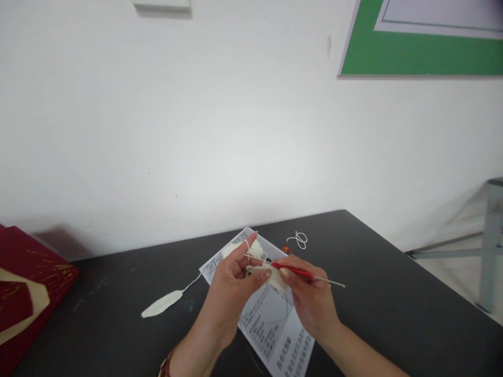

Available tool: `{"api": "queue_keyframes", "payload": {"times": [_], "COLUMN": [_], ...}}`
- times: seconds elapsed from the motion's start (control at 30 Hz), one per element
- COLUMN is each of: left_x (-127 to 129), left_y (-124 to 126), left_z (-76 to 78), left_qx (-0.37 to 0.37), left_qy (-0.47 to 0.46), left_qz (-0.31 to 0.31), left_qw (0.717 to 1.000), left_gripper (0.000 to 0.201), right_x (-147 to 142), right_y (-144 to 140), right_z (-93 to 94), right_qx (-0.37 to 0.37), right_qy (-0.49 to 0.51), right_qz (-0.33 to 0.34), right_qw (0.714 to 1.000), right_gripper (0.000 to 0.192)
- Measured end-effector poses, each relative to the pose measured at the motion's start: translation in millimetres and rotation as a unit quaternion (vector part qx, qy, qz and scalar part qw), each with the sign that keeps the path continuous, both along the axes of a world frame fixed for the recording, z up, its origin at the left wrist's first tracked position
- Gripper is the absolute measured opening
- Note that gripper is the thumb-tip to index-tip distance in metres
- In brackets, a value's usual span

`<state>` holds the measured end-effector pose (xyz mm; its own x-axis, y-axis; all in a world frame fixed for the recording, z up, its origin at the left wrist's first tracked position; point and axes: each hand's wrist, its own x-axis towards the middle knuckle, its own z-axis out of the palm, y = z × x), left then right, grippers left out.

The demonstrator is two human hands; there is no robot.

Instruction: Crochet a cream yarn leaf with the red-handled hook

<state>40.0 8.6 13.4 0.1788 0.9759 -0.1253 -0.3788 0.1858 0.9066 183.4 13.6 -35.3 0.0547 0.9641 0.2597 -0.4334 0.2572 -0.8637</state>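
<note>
My right hand is closed around the red grip of a crochet hook, whose thin metal shaft reaches left toward my other hand. Between finger and thumb, my left hand pinches a small piece of cream crochet work. White yarn loops over its raised index finger. The hook's tip lies at the yarn by the left fingers; whether it is through a stitch I cannot tell. Behind the left hand, a mass of white yarn rests on a printed sheet, partly hidden by the fingers.
A white leaf-shaped crocheted piece with a yarn tail lies left on the black table. Beyond my right hand are a small orange item and a loose white yarn loop. A dark red bag or box stands far left.
</note>
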Motion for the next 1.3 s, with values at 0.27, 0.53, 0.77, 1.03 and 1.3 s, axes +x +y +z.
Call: {"api": "queue_keyframes", "payload": {"times": [0.27, 0.53, 0.77, 1.03, 1.3], "left_x": [-6, -6, -5, -4, -4], "left_y": [3, 4, 1, 3, 0], "left_z": [5.7, 1.9, 2.6, 1.5, 2.3], "left_qx": [-0.002, 0.008, 0.027, -0.003, 0.035], "left_qy": [0.048, 0.064, 0.093, 0.046, 0.15], "left_qz": [-0.012, -0.003, -0.007, -0.008, 0.065], "left_qw": [0.999, 0.998, 0.995, 0.999, 0.986], "left_gripper": [0.071, 0.062, 0.068, 0.035, 0.018], "right_x": [0, 7, 9, 14, 22], "right_y": [5, 7, 8, 9, 6], "right_z": [7.3, 11.2, 15.0, 18.6, 21.7], "right_qx": [-0.144, -0.169, -0.156, -0.104, -0.002], "right_qy": [0.18, 0.203, 0.185, 0.145, 0.079], "right_qz": [0.085, 0.117, 0.112, 0.084, 0.034], "right_qw": [0.969, 0.957, 0.964, 0.98, 0.996], "right_gripper": [0.017, 0.017, 0.011, 0.009, 0.009]}}
